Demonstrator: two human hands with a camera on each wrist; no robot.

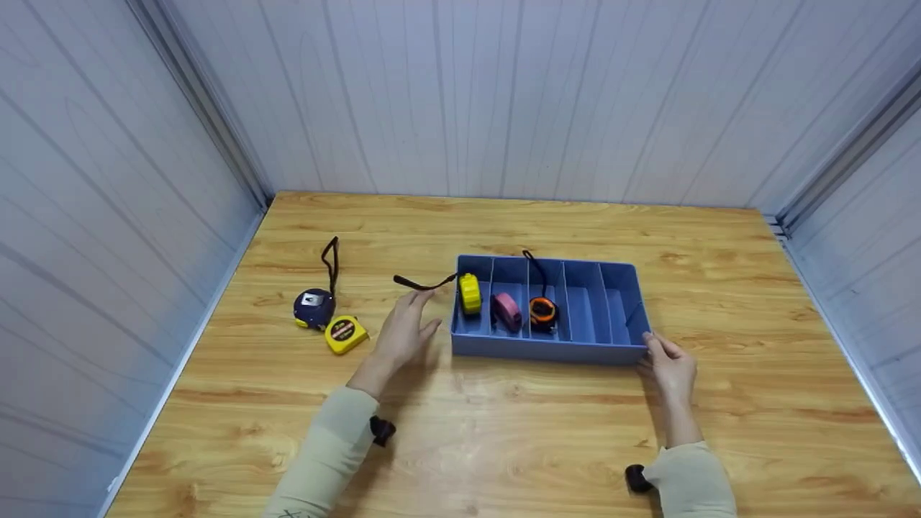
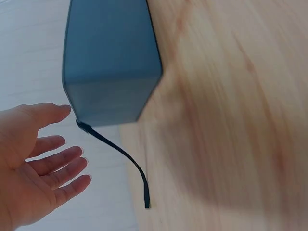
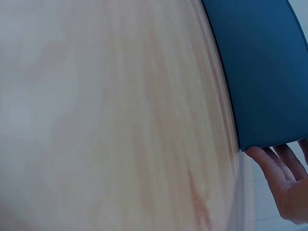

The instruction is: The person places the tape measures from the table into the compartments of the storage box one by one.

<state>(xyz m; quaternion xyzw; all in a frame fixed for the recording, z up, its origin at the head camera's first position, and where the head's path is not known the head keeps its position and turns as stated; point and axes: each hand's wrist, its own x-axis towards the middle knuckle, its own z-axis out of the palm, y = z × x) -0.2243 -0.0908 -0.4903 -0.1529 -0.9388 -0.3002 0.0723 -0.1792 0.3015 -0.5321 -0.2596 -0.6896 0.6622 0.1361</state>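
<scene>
A blue divided box (image 1: 547, 350) lies lengthwise on the wooden table. Its left compartments hold a yellow tape measure (image 1: 470, 293), a pink tape measure (image 1: 507, 311) and an orange-and-black tape measure (image 1: 543, 311). My left hand (image 1: 404, 332) hovers by the box's left end, fingers spread and holding nothing; in the left wrist view its fingertips are near a black wrist strap (image 2: 120, 150) that hangs over the rim. At the front right corner, my right hand (image 1: 670, 365) grips the box, with several fingers against the end wall in the right wrist view.
Left of my left hand lie a dark blue tape measure (image 1: 314, 308) with a black strap and a yellow tape measure (image 1: 346, 334). White panel walls (image 1: 475, 101) enclose the table (image 1: 518, 432) at the back and both sides.
</scene>
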